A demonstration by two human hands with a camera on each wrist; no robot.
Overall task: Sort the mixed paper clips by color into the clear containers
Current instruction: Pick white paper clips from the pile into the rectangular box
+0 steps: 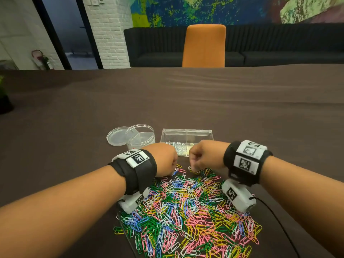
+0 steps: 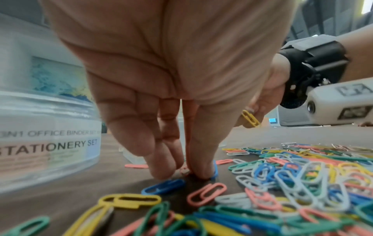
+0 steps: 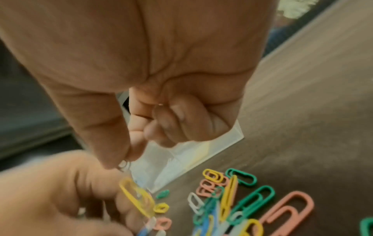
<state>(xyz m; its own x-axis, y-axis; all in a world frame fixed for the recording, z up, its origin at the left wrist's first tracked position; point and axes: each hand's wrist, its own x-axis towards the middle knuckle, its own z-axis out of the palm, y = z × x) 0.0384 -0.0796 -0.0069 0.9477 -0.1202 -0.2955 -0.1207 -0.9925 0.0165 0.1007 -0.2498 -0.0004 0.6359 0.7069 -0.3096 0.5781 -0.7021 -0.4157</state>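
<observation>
At far left stand 1 round lid [image 1: 116, 136] and 1 round divided container [image 1: 140, 135]. Your left hand [image 1: 163, 159] reaches down, fingertips [image 2: 203, 173] pinching a blue clip [image 2: 215, 169] at the pile's [image 1: 186, 211] far edge. 1 rectangular clear box [image 1: 187, 139], 2 compartments, holds white clips [image 1: 177, 147]. Your right hand [image 1: 204, 157] pinches 1 yellow clip [image 2: 250, 119].
</observation>
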